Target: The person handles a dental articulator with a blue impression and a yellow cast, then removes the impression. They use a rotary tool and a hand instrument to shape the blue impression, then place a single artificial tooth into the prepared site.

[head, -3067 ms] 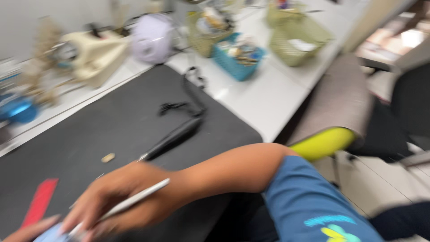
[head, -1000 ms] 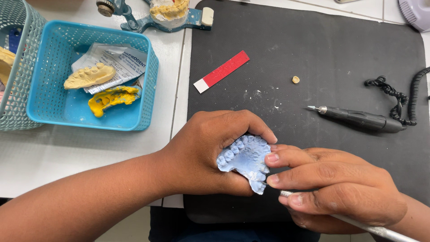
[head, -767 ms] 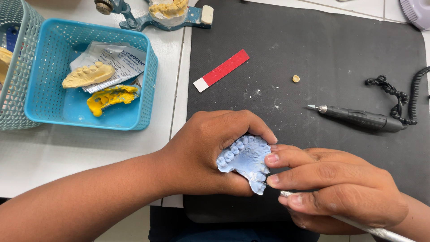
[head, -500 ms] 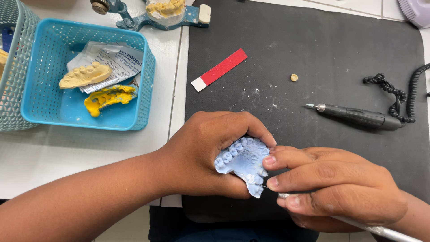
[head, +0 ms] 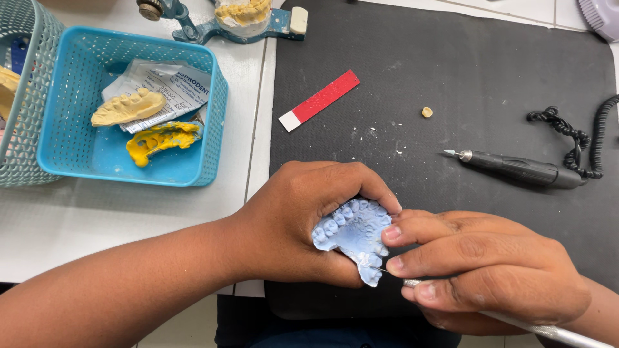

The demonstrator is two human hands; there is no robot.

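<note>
A black work mat (head: pixel 451 84) covers most of the white bench in front of you, and both your hands meet over its near edge. To the left of the mat sits a blue perforated basket (head: pixel 58 148) holding a cream dental cast (head: pixel 127 106), a yellow dental cast (head: pixel 161 138) and a folded paper slip (head: pixel 174 80); a pale green basket (head: pixel 26 45) stands just beside it at the frame edge. Your left hand (head: pixel 303 222) is curled tightly around a pale blue dental cast (head: pixel 353 233), teeth side up, gripping it just above the mat's front edge. Your right hand (head: pixel 483 270) is closed around a slim metal hand instrument (head: pixel 548 330), its fine tip touching the cast's lower edge, with your first two fingertips (head: pixel 393 233) resting against the cast. Further back on the mat, well apart from your hands, lie a dark corded handpiece (head: pixel 522 169), a red strip with a white end (head: pixel 319 100) and a small tan fragment (head: pixel 427 111). A blue articulator with a yellow cast (head: pixel 242 16) sits at the far edge.
</note>
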